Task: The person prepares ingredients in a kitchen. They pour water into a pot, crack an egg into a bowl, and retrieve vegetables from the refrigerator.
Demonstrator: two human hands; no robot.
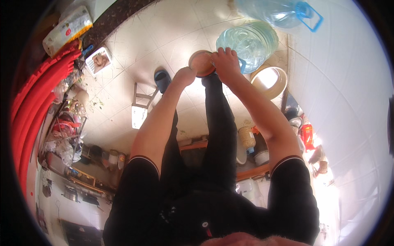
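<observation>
Out in front of me, over the tiled floor, a round reddish-brown dish (201, 64) is held between my two hands. My left hand (186, 76) grips its lower left rim, with the fingers bunched together. On the opposite side my right hand (227, 63) has hold of the right rim, its fingers spread over the edge. Whether the dish holds anything is hard to tell. Just beyond my right hand lies a large clear plastic water bottle (254, 41) with a blue handle. My right foot is partly hidden under the dish.
Another big water bottle (271, 12) lies farther back. A beige bucket (283, 80) stands right of my right forearm. To the left are a blue clog (162, 79), a small stool (140, 115) and a white basket (89, 63) with brown pieces inside. A red curtain (34, 101) hangs at far left.
</observation>
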